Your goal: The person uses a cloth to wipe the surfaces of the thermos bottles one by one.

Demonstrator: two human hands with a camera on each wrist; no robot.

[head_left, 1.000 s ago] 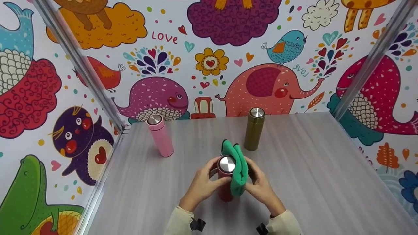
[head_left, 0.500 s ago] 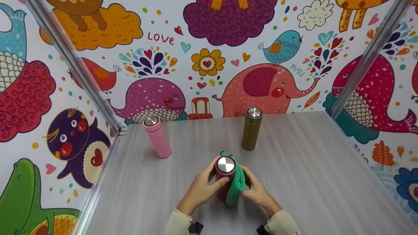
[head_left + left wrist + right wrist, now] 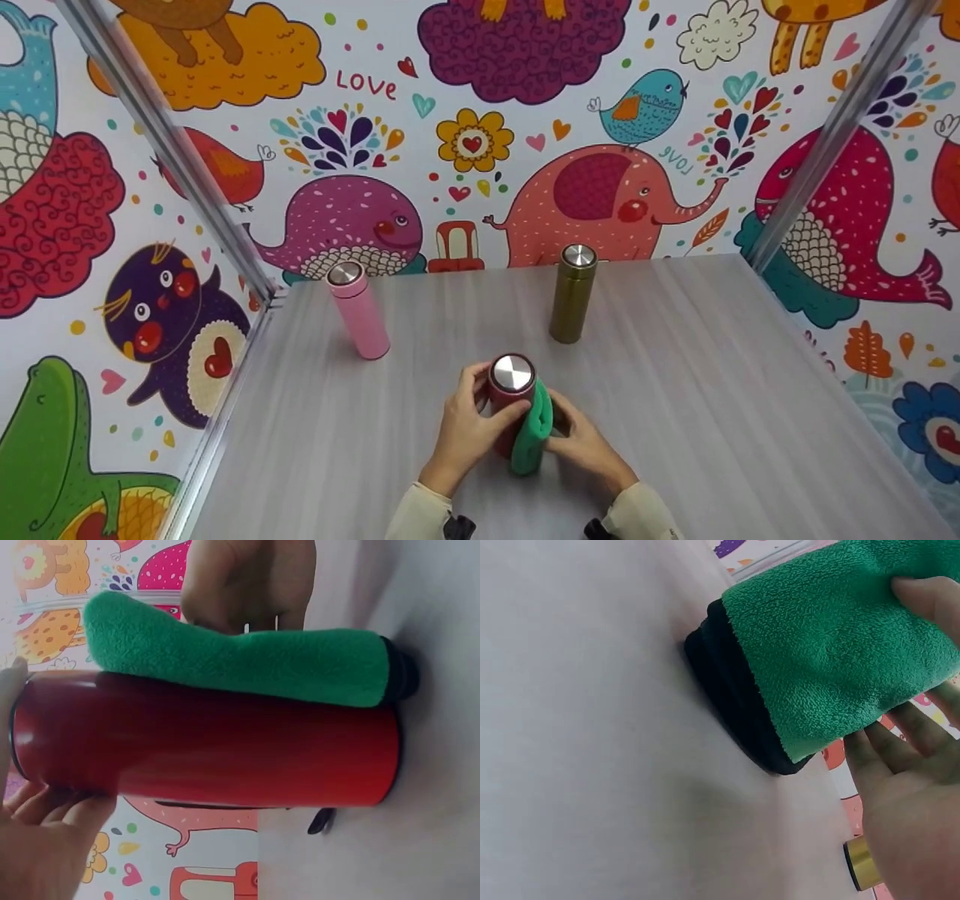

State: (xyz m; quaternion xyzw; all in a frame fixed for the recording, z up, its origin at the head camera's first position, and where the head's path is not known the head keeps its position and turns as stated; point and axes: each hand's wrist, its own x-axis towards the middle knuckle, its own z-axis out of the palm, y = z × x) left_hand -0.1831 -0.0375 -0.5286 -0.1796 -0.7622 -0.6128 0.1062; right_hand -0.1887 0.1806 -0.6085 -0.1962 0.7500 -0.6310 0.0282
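A red thermos bottle point(image 3: 210, 742) with a shiny silver lid point(image 3: 513, 373) stands near the middle front of the table. My left hand point(image 3: 465, 427) grips it from the left around its upper part, thumb across the near side. Against the bottle's right side lies a folded green towel point(image 3: 531, 439) with dark edging, plush in the right wrist view. My right hand point(image 3: 589, 450) holds this towel from the right, the thumb point(image 3: 934, 600) on its face and the fingers along its edge. In the left wrist view, the towel runs along most of the bottle's length.
Farther back on the left stands a pink thermos bottle point(image 3: 361, 319). An olive-green thermos bottle point(image 3: 573, 300) is upright at the back right of centre. Cartoon-printed walls with metal corner posts point(image 3: 187, 165) enclose the grey wood-grain table point(image 3: 675, 375) at the back and sides.
The green towel has slid down along the red bottle's right side, its top now below the lid. The right hand has come lower with it, while the left hand keeps its grip.
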